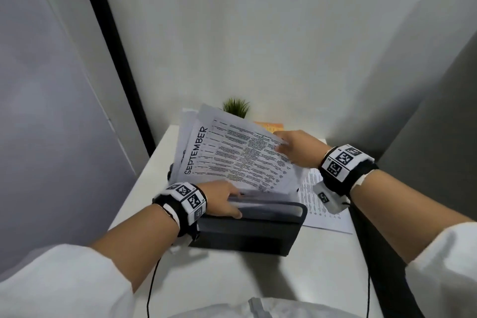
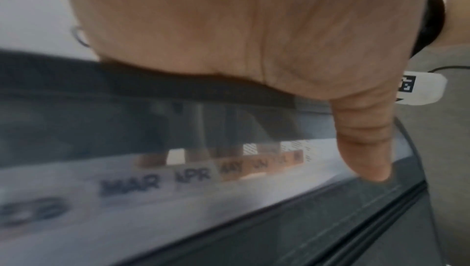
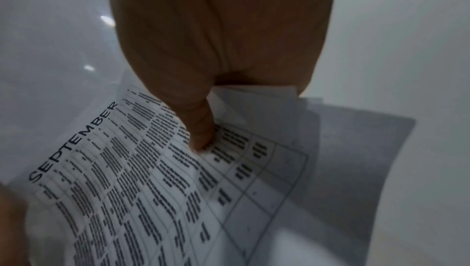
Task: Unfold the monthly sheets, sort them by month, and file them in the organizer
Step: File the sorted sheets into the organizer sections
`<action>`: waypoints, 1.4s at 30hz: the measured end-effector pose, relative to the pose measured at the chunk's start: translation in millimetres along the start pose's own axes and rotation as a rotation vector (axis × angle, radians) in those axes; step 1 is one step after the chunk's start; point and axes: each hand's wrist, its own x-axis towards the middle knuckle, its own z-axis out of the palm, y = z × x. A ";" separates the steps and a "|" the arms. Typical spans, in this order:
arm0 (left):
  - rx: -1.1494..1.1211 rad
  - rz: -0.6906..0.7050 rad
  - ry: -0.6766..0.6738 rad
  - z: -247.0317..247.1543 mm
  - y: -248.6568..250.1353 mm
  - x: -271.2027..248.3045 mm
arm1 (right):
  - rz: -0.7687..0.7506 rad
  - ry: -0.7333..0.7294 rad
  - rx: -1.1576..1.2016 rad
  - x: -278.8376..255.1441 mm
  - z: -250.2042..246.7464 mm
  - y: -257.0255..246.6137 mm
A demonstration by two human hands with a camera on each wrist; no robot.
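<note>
White walls close in on three sides of a narrow white desk (image 1: 232,271), on which a dark organizer (image 1: 258,230) is set near the middle, with a small green plant (image 1: 236,107) at the back. A fanned bundle of unfolded monthly sheets (image 1: 232,157) is held above the organizer, the lower edges apparently down among its dividers; the front sheet is headed SEPTEMBER. The bundle is pinched at its far edge by the right hand (image 1: 296,150), thumb on the printed face (the fingers behind the paper are hidden). The left hand (image 1: 222,199) is laid on the organizer's top edge, fingers reaching in among the tabs and seemingly parting them; whether anything is gripped cannot be told. In the left wrist view, tabs reading MAR (image 2: 129,187) and APR can be made out. One more printed sheet (image 1: 322,209) is left flat on the desk just right of the organizer. Unfolding and sorting appear finished; filing is judged to be under way, with the bundle and the loose sheet still to be placed.
</note>
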 end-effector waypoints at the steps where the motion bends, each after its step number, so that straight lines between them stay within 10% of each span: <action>1: 0.006 -0.018 0.003 -0.9 -6.0 -3.7 | -0.005 -0.005 -0.048 1.5 -1.5 -2.3; 13: 0.277 -0.232 0.147 6.8 -59.9 -34.5 | 0.020 -0.196 -0.322 24.0 -3.2 -42.9; 26: 0.307 -0.192 0.263 17.6 -66.2 -36.1 | 0.041 -0.294 -0.473 31.2 -27.7 -57.1; 42: 0.302 -0.065 0.383 27.3 -69.9 -45.3 | -0.164 -0.703 -0.666 56.4 66.7 -101.1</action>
